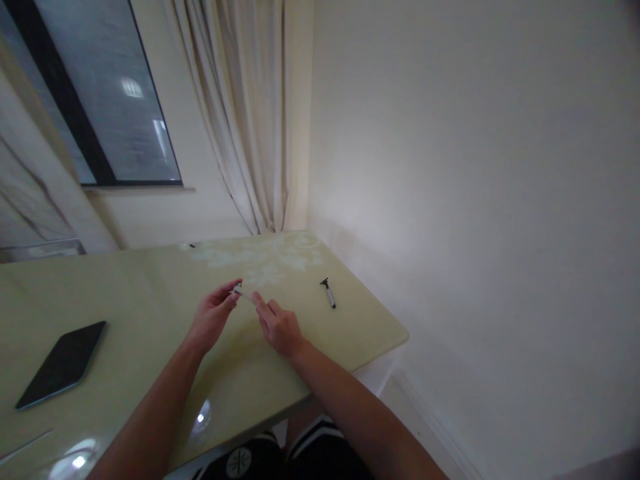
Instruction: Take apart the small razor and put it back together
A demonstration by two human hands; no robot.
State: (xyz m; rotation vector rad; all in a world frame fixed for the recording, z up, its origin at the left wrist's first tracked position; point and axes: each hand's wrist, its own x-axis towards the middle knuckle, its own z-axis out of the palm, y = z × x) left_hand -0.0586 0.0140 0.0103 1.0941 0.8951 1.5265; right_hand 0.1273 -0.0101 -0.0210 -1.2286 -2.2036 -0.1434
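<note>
Head view: slim off-white stick held between two sets of fingers

The slim off-white stick, its material too small to tell, spans the short gap between the fingertips of both hands, above the table. The left hand has thumb and fingers pinched together on its far end, where a small silvery part shows among the fingertips. The right hand is closed on the near end, with the forefinger reaching along it and the other fingers curled; its thumb cannot be made out.

Right of the right fingers, well apart from them, a black-and-silver T-shaped razor lies on the glossy pale-green table, its head pointing away from the person. Beyond the left fingertips, near the far edge, lies a tiny black piece. Well to the left of the left fingers rests a flat black rectangular slab with rounded corners.
</note>
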